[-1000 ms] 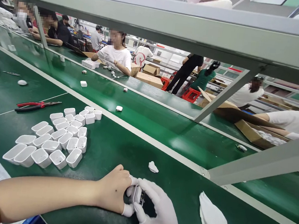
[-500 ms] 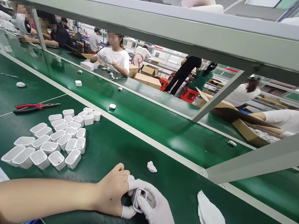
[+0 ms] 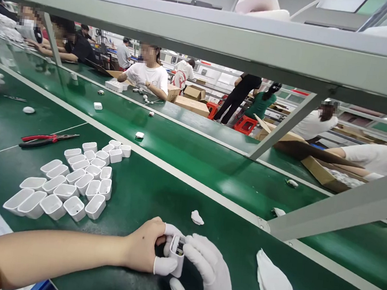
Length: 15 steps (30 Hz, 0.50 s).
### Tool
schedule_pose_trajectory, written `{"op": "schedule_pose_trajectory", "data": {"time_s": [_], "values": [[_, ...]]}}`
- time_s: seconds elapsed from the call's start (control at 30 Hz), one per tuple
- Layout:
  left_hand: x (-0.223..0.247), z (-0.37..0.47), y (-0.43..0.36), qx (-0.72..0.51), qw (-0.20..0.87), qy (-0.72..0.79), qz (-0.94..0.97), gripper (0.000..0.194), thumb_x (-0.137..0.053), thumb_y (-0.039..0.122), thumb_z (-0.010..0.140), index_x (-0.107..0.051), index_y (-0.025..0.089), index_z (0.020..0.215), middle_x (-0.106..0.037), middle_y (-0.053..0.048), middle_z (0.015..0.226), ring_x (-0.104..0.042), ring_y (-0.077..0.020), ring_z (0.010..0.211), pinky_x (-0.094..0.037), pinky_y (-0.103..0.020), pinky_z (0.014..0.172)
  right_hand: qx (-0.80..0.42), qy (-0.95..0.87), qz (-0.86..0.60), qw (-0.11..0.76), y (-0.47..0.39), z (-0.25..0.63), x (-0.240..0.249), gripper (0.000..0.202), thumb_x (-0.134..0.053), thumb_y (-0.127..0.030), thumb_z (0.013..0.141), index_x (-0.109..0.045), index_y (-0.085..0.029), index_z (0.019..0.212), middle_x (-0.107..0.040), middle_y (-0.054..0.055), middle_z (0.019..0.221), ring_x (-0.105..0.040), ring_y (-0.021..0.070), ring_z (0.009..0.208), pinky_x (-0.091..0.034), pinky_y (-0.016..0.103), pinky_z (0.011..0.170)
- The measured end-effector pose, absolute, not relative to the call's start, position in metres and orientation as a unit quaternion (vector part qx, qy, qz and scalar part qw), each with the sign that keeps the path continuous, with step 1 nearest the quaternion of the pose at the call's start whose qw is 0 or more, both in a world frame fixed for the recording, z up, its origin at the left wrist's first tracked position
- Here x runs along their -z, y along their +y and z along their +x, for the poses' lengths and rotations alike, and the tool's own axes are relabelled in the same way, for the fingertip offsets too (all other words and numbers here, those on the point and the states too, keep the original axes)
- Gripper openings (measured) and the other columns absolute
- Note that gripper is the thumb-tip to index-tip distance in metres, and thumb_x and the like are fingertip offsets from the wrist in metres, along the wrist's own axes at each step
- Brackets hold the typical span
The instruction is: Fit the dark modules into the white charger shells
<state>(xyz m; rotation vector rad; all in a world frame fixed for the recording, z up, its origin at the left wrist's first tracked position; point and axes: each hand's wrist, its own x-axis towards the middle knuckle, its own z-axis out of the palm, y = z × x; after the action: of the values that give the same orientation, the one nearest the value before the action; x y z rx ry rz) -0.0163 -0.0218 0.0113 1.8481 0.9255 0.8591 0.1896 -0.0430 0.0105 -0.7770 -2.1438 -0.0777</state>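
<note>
My left hand (image 3: 146, 247), with white finger cots on its thumb and forefinger, grips a small white plastic case (image 3: 176, 264) by its left side. The case's open top faces up and shows dark and metallic parts inside. My right hand (image 3: 206, 273) wears a white glove; its fingers are spread, with the fingertips at the case's upper right edge and the thumb held apart below. Left of my hands stand several white plastic shells (image 3: 53, 205), open at the top, grouped on the green bench. A crumpled white scrap (image 3: 197, 217) lies beyond the right hand.
Red-and-black pliers (image 3: 49, 140) lie behind the shells. A white glove (image 3: 277, 283) rests at the right. Across a pale rail, the green belt (image 3: 192, 156) carries small white pieces (image 3: 139, 135). A slanted post (image 3: 343, 202) and overhead shelf (image 3: 206, 26) frame the bench; co-workers sit opposite.
My right hand's fingers have come out of the case and spread apart. The case now stands more upright in my left hand. Pieces on the belt have shifted left; another appears beside the post.
</note>
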Motion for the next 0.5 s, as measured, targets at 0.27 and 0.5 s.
{"op": "schedule_pose_trajectory", "data": {"time_s": [0.27, 0.5], "values": [[0.002, -0.015, -0.021, -0.335, 0.432, 0.300, 0.781, 0.024, -0.069, 0.031, 0.057, -0.060, 0.018, 0.076, -0.046, 0.008, 0.059, -0.035, -0.0086, 0.055, -0.039, -0.026, 0.073, 0.046, -0.864, -0.290, 0.410, -0.047, 0.177, -0.019, 0.031, -0.061, -0.019, 0.081, -0.054, -0.023, 0.110, -0.070, 0.004, 0.092, -0.068, 0.0216, 0.083, -0.057, 0.041, 0.080], [0.013, -0.013, -0.021, -0.301, 0.433, 0.272, 0.805, 0.027, -0.071, 0.036, 0.057, -0.053, 0.018, 0.067, -0.047, 0.007, 0.059, -0.042, -0.0085, 0.054, -0.042, -0.024, 0.066, -0.022, -0.868, -0.270, 0.417, -0.054, 0.174, -0.016, 0.038, -0.059, -0.009, 0.078, -0.053, -0.023, 0.113, -0.068, 0.004, 0.091, -0.068, 0.0211, 0.085, -0.059, 0.035, 0.075]]}}
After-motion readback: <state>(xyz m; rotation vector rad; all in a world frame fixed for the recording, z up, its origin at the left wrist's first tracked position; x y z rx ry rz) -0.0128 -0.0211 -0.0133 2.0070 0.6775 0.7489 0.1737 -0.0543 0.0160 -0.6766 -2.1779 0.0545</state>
